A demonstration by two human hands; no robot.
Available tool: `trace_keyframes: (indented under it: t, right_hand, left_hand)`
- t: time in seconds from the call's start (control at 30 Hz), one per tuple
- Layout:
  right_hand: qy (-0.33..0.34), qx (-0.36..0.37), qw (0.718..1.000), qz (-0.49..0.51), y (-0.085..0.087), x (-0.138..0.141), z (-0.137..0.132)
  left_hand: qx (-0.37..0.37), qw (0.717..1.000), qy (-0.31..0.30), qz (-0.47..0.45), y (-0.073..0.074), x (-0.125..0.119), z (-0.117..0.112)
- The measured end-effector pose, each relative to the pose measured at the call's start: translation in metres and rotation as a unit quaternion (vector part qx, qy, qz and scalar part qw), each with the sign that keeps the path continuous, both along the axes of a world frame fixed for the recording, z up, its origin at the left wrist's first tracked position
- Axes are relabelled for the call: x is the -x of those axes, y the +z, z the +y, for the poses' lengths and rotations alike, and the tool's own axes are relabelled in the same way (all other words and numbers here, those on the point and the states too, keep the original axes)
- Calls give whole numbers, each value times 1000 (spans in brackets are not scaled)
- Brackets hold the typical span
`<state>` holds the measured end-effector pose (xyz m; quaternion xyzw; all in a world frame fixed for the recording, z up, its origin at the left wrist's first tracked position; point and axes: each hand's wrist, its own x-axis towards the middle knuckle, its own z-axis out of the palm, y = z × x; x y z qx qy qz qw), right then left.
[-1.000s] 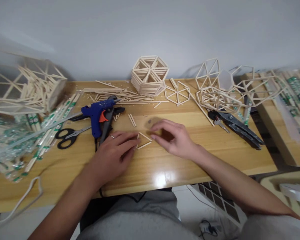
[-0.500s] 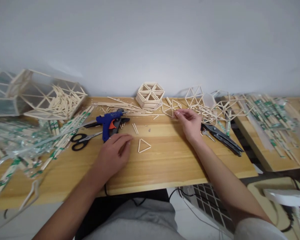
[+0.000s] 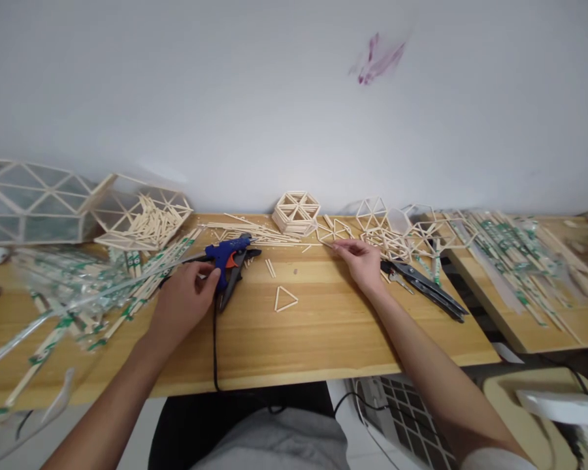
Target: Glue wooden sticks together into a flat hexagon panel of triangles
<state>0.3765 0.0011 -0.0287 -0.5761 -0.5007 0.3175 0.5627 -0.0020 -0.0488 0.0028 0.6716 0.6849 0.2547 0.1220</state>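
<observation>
Looks partway along, honestly. Got a tall stack of spoked frames (image 3: 296, 219) put together already, back near the wall, plus a flat spoked frame (image 3: 334, 231) lying just beside. Out front on the table (image 3: 323, 346), got just one small stick triangle (image 3: 289, 294) laid out with three sides, can't tell whether glued. Seems early next to the full spoked ones. Got plenty of material left too: two short sticks (image 3: 270, 267) behind the triangle, loose sticks (image 3: 255, 234) by the stack, a heap of cut pieces (image 3: 154, 222) off left.

Got the right hand (image 3: 362, 260) at the flat frame's near edge, thumb and fingertips close together; can't tell whether pinching. Got the left hand (image 3: 183, 297) curled at the blue glue gun (image 3: 220, 253), fingers partly hidden; can't tell whether gripping.
</observation>
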Motion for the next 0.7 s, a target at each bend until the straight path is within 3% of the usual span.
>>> trace_keyframes:
  t: [0.2, 0.33, 0.47, 0.57, 0.7]
  right_hand:
    - [19, 20, 999, 21, 3, 0, -2]
    - [28, 29, 998, 42, 2, -1, 0]
    - [30, 26, 997, 68, 0, -2, 2]
    - [37, 26, 996, 74, -1, -2, 3]
    - [52, 29, 996, 70, -2, -2, 3]
  left_hand:
    - [79, 997, 8, -4, 4, -4, 25]
    - [81, 996, 15, -47, 2, -6, 28]
    - [35, 986, 41, -161, 0, -8, 20]
    - [21, 958, 28, -285, 10, -12, 17]
    - [63, 896, -30, -439, 32, -19, 30]
